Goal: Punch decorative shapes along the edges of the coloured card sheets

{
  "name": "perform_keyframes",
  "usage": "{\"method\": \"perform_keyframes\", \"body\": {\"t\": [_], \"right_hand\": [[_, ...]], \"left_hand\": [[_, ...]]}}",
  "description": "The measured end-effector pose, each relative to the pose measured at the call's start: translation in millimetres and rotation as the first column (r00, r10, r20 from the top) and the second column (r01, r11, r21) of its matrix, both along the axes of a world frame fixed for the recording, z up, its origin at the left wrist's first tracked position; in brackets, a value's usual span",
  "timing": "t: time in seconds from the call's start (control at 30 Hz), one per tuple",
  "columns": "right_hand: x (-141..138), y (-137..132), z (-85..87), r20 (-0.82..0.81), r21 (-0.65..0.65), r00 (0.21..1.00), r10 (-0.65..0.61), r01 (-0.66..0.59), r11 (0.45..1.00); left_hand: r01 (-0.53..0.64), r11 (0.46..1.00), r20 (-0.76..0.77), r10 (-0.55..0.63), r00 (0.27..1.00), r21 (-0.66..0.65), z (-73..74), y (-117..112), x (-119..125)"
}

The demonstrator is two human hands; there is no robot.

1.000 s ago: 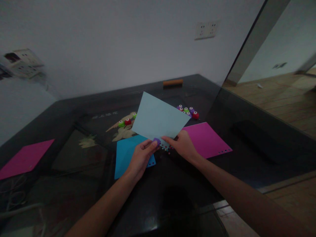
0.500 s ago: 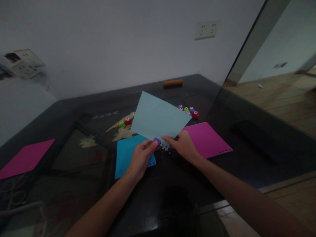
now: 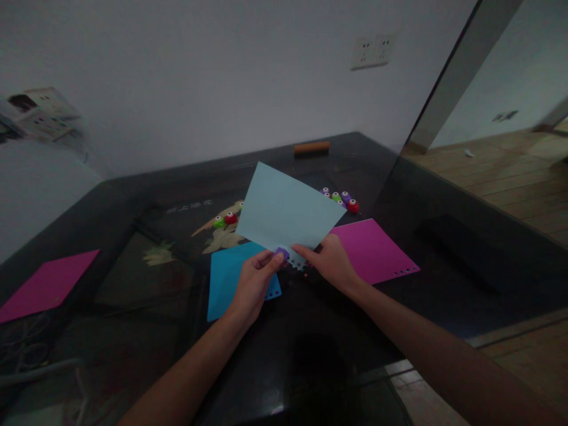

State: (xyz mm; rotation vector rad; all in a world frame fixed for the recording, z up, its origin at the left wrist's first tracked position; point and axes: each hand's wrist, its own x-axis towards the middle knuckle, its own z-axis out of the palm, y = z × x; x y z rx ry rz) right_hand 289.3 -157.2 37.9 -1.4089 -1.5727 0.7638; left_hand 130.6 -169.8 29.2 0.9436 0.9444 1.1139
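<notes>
My left hand (image 3: 254,281) is closed on a small purple craft punch (image 3: 283,254), its thumb pressed on top. The punch sits at the near edge of a pale blue sheet of paper (image 3: 288,207), which is raised and tilted above the table. With thumb on top and fingers underneath, my right hand (image 3: 333,264) pinches that sheet near its right corner. Small punched-out paper bits (image 3: 298,266) lie below, between both hands. Under my left hand is a bright blue sheet (image 3: 226,275) with holes along its near edge.
To the right lies a pink sheet (image 3: 373,251) with holes at one edge; another pink sheet (image 3: 51,284) is far left. Several coloured eye-topped punches (image 3: 346,201) sit behind the paper, with green and red ones (image 3: 225,220) at left. An orange-brown roll (image 3: 312,147) rests near the wall.
</notes>
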Motion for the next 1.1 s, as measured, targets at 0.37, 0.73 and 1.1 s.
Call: {"method": "perform_keyframes", "body": {"t": [0.37, 0.73, 1.1], "right_hand": [[-0.4, -1.1, 1.2, 0.018, 0.008, 1.000, -0.010, 0.009, 1.000], [1.2, 0.5, 0.8, 0.037, 0.010, 0.999, -0.013, 0.013, 1.000], [3.8, 1.4, 6.2, -0.016, 0.013, 1.000, 0.026, -0.025, 1.000]], "left_hand": [[-0.010, 1.000, -0.033, 0.010, 0.999, -0.004, -1.7, 0.4, 0.6], [0.015, 0.999, 0.026, -0.014, 1.000, -0.038, -1.2, 1.0, 1.8], [0.000, 0.998, 0.091, 0.006, 0.996, -0.067, 1.7, -0.4, 3.4]]}}
